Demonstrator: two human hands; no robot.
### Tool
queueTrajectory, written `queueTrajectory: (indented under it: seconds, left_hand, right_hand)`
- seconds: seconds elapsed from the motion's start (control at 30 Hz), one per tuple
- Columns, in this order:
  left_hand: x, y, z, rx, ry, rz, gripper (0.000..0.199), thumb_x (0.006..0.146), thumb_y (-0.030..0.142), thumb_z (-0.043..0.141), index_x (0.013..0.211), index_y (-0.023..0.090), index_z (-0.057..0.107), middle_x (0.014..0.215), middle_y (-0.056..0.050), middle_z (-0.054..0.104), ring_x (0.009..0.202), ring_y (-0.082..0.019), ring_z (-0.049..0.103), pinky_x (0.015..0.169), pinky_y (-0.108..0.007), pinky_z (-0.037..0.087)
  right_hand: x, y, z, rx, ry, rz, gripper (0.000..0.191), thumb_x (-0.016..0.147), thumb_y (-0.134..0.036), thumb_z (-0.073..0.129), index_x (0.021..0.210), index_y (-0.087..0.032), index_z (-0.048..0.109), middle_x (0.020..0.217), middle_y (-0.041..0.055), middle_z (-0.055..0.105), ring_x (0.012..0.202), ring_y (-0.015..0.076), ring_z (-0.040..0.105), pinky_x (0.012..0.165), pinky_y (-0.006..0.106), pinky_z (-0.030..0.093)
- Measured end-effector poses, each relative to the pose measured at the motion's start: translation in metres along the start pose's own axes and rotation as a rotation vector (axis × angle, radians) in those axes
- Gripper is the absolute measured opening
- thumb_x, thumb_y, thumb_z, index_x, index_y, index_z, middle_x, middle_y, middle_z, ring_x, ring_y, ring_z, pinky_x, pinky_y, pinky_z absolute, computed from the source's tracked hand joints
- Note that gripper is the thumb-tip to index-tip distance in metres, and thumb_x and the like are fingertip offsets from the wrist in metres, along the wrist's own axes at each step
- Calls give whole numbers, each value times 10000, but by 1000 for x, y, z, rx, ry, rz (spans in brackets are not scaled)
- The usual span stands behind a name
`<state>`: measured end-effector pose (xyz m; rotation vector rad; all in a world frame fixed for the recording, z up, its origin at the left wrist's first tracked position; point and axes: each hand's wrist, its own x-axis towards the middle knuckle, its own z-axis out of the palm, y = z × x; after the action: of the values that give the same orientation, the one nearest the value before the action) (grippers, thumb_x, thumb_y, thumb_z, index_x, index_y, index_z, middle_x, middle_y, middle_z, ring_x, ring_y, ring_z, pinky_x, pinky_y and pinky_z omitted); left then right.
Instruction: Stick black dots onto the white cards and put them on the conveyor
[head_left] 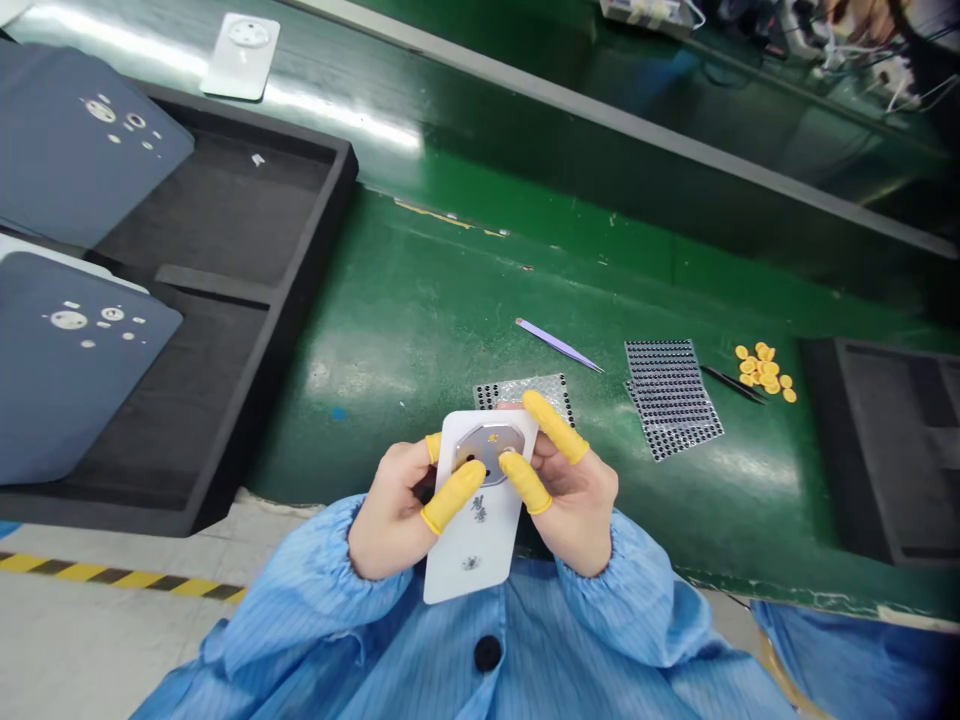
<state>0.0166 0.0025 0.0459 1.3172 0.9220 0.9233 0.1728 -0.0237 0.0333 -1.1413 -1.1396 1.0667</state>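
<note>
A white flat panel (457,555) with a grey octagonal plate near its top is held upright in front of my body. My left hand (397,510) grips its left edge, the thumb in a yellow finger cot resting on the grey plate. On the other side my right hand (574,490) holds the right edge, thumb on the plate and a yellow-capped finger raised by the top corner. Fingers behind the panel are hidden. Just beyond it lies a sheet of small black dots (560,390), partly covered.
Purple tweezers (559,346), dotted sheets (671,395), black tweezers (735,385) and yellow finger cots (766,370) lie on the green table. A black tray (307,240) with dark blue panels stands left, another tray (855,450) right. A white panel (241,60) lies at back left.
</note>
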Motion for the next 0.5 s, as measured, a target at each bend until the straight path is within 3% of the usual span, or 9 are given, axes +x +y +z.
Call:
queueTrajectory:
  seconds: [0.37,0.5]
  left_hand:
    - [-1,2,1,42,75,72,126,793,273,679,783,158,727,499,8,652,381,-88,515,363,-158,414]
    - [2,1,2,-7,63,-22,228,766,358,702,722,134,704,528,-25,679,405,-120,567,370,-185,445]
  right_hand:
    - [-2,-3,2,-14,-7,-14,487,835,-185,657,1298,-277,534,1203,83,646,994,231,685,782,373,649]
    - [-4,-2,3,-14,-26,27,475,863,-192,620,1317,-268,506,1208,86,644,971,218,695,769,361,650]
